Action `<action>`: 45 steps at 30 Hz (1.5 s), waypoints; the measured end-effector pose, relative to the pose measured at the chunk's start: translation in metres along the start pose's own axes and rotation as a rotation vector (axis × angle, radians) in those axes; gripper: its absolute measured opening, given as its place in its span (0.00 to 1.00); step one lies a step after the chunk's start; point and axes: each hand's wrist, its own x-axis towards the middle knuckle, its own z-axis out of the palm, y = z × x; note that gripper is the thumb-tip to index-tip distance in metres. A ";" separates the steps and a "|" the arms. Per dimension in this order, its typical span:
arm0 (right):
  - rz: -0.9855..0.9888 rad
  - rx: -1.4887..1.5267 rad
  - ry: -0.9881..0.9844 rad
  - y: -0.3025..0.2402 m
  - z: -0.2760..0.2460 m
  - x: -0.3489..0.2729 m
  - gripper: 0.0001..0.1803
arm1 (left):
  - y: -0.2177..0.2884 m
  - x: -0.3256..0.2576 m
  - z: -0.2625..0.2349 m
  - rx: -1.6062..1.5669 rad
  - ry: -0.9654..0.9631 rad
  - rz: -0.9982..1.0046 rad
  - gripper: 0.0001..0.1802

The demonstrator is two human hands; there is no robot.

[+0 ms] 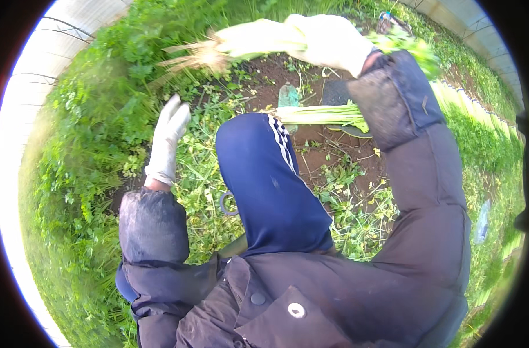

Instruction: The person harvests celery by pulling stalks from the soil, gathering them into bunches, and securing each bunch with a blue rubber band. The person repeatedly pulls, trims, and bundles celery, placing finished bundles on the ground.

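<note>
Dark padded jacket [345,301] and a blue-trousered knee [270,180] fill the near view. At one o'clock the gloved right hand [328,39] is clenched around a pale green stalk bunch [250,42] — roots pointing toward eleven. Left hand [168,136] — flat, fingers together, holding nothing — hovers at ten o'clock over weeds [84,151].

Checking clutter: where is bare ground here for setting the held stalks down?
Bare soil lies beyond the knee, below the laid stalks. Left of the left hand, dense greenery crowds; the right hand grips rooted stalks.
</note>
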 end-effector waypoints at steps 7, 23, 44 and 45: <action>0.176 0.052 -0.533 0.068 0.180 -0.085 0.25 | -0.190 0.029 0.034 0.256 -0.239 -0.510 0.38; 0.232 0.429 -0.743 0.082 0.268 -0.126 0.47 | -0.195 0.137 0.270 1.026 -0.590 0.406 0.59; 0.038 0.292 -0.832 0.085 0.328 -0.103 0.24 | -0.205 0.163 0.264 0.779 -0.409 0.457 0.48; 0.042 0.308 -0.774 0.082 0.328 -0.105 0.23 | -0.204 0.159 0.261 0.855 -0.270 0.551 0.49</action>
